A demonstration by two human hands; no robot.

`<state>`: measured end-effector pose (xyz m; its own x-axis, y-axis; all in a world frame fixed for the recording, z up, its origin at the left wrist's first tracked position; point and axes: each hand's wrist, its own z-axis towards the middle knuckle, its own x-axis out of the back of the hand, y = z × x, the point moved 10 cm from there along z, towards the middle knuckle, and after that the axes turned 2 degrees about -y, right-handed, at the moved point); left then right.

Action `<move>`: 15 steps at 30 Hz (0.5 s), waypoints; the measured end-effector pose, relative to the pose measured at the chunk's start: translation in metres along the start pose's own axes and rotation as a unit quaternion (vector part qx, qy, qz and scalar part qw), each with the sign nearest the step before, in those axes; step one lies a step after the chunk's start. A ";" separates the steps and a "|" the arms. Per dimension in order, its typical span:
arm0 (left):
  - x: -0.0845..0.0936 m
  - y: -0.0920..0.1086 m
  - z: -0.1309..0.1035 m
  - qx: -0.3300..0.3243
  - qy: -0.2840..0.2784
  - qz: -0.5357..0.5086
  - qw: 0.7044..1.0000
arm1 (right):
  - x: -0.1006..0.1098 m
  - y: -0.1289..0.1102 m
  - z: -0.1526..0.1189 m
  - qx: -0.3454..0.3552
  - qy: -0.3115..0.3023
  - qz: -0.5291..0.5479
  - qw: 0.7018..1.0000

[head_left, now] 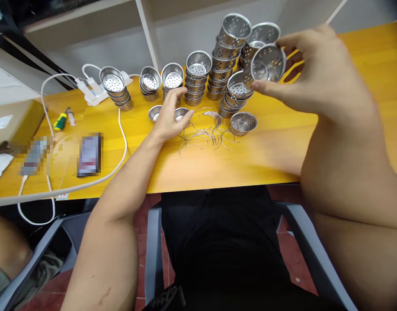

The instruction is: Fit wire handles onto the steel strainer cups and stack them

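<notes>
While aloft, right hand point(324, 71) around cup point(266, 65).

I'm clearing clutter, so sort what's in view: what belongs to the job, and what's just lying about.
Likely part of the job:
perforated metal cup in the right hand
stacked metal cups
curved wires

Apparently just lying about:
green-and-yellow tool handle
white power strip
brown box

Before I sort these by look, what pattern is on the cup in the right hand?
Small holes pierce the silvery cup; best in the head view.
</notes>
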<state>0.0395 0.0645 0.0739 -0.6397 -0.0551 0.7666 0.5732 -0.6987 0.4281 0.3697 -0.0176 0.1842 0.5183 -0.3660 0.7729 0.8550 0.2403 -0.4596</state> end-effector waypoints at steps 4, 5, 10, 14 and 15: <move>0.000 0.000 -0.001 0.007 -0.006 -0.007 1.000 | -0.019 -0.014 0.018 -0.040 -0.059 -0.052 0.996; 0.000 0.001 0.000 0.008 -0.007 -0.006 1.000 | -0.023 -0.015 0.020 -0.045 -0.065 -0.051 0.996; -0.001 -0.002 0.001 0.014 -0.010 -0.007 1.000 | -0.035 -0.012 0.024 -0.008 -0.046 -0.011 0.999; -0.004 -0.007 0.001 0.024 -0.017 -0.008 1.000 | -0.041 -0.001 0.026 0.015 -0.019 0.004 1.000; -0.005 -0.008 0.001 0.022 -0.018 -0.007 1.000 | -0.043 0.001 0.026 0.021 -0.012 0.012 1.000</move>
<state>0.0388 0.0711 0.0678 -0.6304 -0.0193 0.7760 0.5860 -0.6674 0.4595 0.3481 0.0216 0.1620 0.5372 -0.3390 0.7724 0.8409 0.2869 -0.4589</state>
